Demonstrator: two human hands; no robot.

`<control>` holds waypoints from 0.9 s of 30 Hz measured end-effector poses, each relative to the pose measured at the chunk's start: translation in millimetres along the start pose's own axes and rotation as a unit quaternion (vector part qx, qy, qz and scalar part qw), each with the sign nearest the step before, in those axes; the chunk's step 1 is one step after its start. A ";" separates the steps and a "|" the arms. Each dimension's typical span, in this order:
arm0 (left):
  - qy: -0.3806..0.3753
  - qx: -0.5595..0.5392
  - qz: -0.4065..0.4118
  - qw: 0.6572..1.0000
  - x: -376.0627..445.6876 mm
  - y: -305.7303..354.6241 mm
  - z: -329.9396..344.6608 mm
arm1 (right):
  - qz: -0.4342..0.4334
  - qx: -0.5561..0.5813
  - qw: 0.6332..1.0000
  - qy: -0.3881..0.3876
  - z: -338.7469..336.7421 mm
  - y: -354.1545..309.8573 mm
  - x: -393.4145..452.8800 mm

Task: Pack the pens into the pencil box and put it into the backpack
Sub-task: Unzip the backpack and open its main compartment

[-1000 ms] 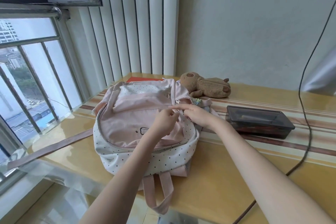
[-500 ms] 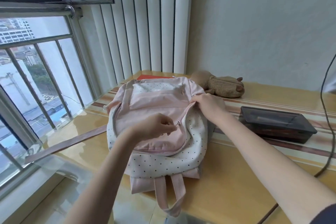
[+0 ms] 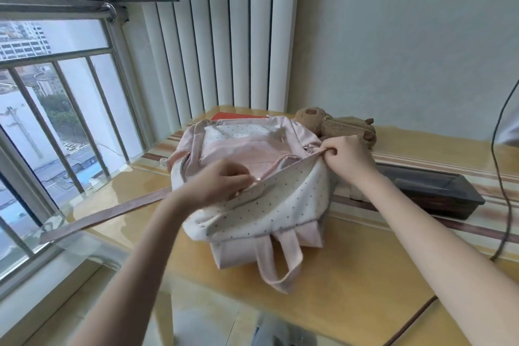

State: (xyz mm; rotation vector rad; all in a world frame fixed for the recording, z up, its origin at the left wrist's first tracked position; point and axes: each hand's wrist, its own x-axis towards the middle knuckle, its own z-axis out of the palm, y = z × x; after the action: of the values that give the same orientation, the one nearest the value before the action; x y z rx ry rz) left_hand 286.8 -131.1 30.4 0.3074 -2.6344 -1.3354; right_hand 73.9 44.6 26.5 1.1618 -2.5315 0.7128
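Note:
A pink and white dotted backpack (image 3: 269,205) lies flat on the yellow table (image 3: 351,275), its carry loop toward me. My left hand (image 3: 222,181) pinches the zipper pull at the middle of the curved zip line. My right hand (image 3: 346,156) grips the dotted fabric at the bag's right edge and holds it taut. A dark rectangular pencil box (image 3: 429,191) with a see-through lid lies on the table just right of the bag, behind my right forearm. No loose pens are visible.
A brown plush toy (image 3: 334,123) lies behind the bag by the wall. A red flat item (image 3: 233,116) peeks out behind the bag. A loose strap (image 3: 106,216) runs left toward the barred window. A black cable (image 3: 502,171) hangs at the right.
My left hand has drawn the zipper pull down and left along the bag's zip. My right hand shifted to the bag's right edge and pulled the fabric tight. The camera moved closer.

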 end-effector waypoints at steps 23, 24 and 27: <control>0.262 -0.010 0.016 0.965 -7.9 -36.0 -41.3 | -0.160 0.115 0.958 -0.210 10.3 -152.6 -33.2; 0.287 -0.014 0.015 0.958 -4.3 -37.4 -41.4 | -0.183 0.063 0.959 -0.209 15.8 -161.1 -38.0; 0.376 0.034 -0.010 0.926 0.6 -57.2 -55.5 | -0.204 0.013 0.958 -0.200 33.5 -151.4 -46.3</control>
State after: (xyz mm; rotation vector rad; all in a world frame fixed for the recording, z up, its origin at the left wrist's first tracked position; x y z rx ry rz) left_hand 305.9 -207.3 16.5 0.6955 -2.0202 -0.8764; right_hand 218.2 -28.6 27.1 1.9275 -2.4474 0.4408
